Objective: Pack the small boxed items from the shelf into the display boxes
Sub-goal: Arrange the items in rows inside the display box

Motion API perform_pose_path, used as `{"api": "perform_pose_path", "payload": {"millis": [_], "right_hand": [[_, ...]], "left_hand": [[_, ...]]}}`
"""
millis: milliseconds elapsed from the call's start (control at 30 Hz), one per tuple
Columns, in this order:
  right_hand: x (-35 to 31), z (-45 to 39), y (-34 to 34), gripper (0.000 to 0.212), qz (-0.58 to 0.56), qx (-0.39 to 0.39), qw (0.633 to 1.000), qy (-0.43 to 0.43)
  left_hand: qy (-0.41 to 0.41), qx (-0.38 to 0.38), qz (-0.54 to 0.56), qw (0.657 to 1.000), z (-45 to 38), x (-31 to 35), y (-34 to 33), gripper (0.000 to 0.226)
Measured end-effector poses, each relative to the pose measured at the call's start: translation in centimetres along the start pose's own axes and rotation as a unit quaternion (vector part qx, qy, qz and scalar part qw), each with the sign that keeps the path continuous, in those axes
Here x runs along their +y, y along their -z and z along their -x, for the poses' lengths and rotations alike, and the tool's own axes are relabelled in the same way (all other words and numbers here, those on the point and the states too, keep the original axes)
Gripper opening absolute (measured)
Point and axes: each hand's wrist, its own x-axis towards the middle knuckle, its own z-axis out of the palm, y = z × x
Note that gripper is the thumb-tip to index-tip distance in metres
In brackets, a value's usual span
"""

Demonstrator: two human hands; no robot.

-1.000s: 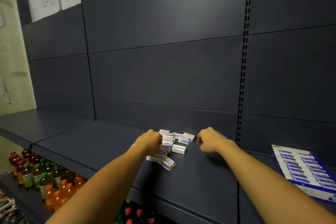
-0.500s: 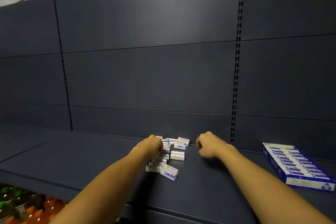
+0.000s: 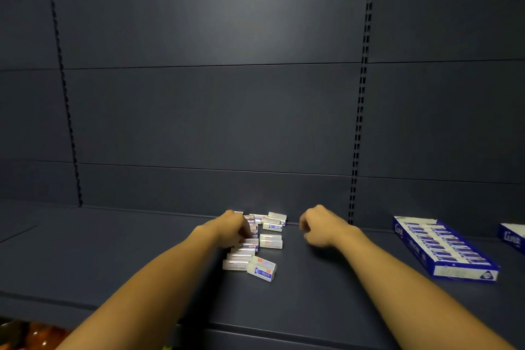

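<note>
Shop: slotted gondola shelving (image 3: pixel 199 111), boxed stock (image 3: pixel 443 247).

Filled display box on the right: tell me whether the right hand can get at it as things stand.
Probably yes: only bare shelf lies between the right hand and the filled display box, and the hand looks empty.
</note>
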Motion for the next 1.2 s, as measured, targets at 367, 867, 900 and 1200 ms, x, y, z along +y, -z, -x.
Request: {"api": "perform_pose_path", "payload": {"millis": [367, 867, 900, 1200], "right_hand": [[-2.2, -1.5, 0.6, 0.021, 0.003, 0.020, 1.000, 0.002], [-5.6, -5.5, -3.8, 0.022, -0.029, -0.014, 0.999, 0.004], [-5.7, -5.5, -3.7, 0.022, -0.025, -0.015, 1.000, 0.004], [-6.5, -5.3, -2.8, 0.020, 0.023, -0.037, 0.999, 0.007]], "left_hand": [[-0.031, 0.035, -0.049, 0.998, 0.7, -1.6, 1.1, 0.034], [0.017, 0.075, -0.003, 0.997, 2.6, -4.9, 1.7, 0.023], [0.021, 0.075, 0.002, 0.997, 2.7, -4.9, 1.7, 0.023], [0.036, 0.066, 0.008, 0.997, 2.3, -4.7, 1.5, 0.014]]}}
